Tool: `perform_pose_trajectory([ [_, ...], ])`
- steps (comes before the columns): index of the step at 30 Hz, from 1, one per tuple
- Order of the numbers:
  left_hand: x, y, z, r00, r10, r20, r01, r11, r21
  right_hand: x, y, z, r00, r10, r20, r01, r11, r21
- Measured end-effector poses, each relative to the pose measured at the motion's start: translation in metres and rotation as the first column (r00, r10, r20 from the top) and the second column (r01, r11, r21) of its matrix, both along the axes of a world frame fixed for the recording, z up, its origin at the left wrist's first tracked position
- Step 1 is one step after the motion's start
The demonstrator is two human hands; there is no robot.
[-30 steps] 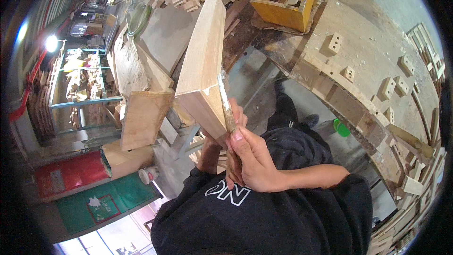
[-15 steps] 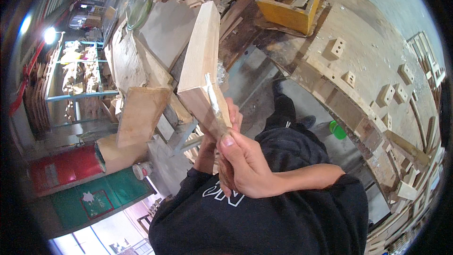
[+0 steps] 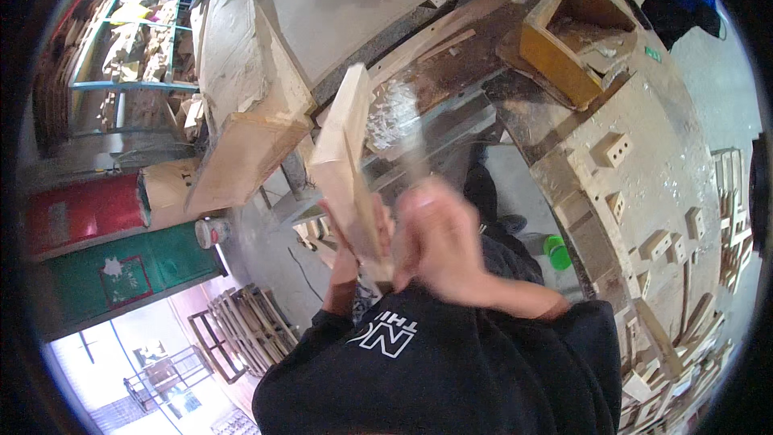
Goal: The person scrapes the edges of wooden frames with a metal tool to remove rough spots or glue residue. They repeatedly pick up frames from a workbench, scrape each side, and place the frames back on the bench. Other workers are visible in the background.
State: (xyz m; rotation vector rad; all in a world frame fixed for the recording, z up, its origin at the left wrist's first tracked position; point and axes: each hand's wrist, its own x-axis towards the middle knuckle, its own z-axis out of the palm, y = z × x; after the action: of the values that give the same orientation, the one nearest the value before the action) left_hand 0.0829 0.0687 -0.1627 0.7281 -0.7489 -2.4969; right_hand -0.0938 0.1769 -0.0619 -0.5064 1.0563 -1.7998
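Upright in front of me stands a long pale wooden block, with an angled lower part. My left hand is closed around its lower part from behind, fingers showing along the right side. Close to the block's right side is my right hand, smeared by motion with its fingers curled in. A thin pale strip sticks up from the right hand, too blurred to tell its kind.
To the right, a workbench carries several small drilled wooden blocks and a yellow-sided open wooden box. Left stand leaning boards. White scraps lie behind the block. A green container is on the floor.
My right hand has moved right and up, away from the block's lower end. The white paste streak seen on the block earlier no longer shows. The view has shifted.
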Motion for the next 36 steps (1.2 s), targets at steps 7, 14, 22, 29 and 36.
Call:
perform_pose_trajectory([
  [7,0.012,-0.019,0.009,0.97,-0.045,-0.239,0.06,0.997,0.056,-0.058,-0.084,-0.181,0.33,0.464,-0.822,0.237,0.802,0.548],
  [14,0.016,-0.027,0.016,0.93,-0.126,-0.346,0.136,0.991,0.006,-0.032,-0.145,-0.249,-0.071,0.405,-0.912,0.22,0.898,0.382],
  [22,0.0,-0.032,0.031,0.944,-0.242,-0.224,0.234,0.97,-0.063,-0.041,-0.07,-0.239,0.009,0.477,-0.879,0.223,0.856,0.467],
  [29,-0.052,-0.019,0.016,0.84,-0.461,-0.286,0.505,0.857,0.103,-0.061,0.116,-0.185,0.665,0.07,-0.743,0.531,0.655,0.537],
  [36,-0.129,0.01,0.003,0.654,-0.751,-0.097,0.752,0.659,-0.03,-0.025,0.297,-0.131,0.59,-0.513,-0.624,0.807,0.343,0.481],
])
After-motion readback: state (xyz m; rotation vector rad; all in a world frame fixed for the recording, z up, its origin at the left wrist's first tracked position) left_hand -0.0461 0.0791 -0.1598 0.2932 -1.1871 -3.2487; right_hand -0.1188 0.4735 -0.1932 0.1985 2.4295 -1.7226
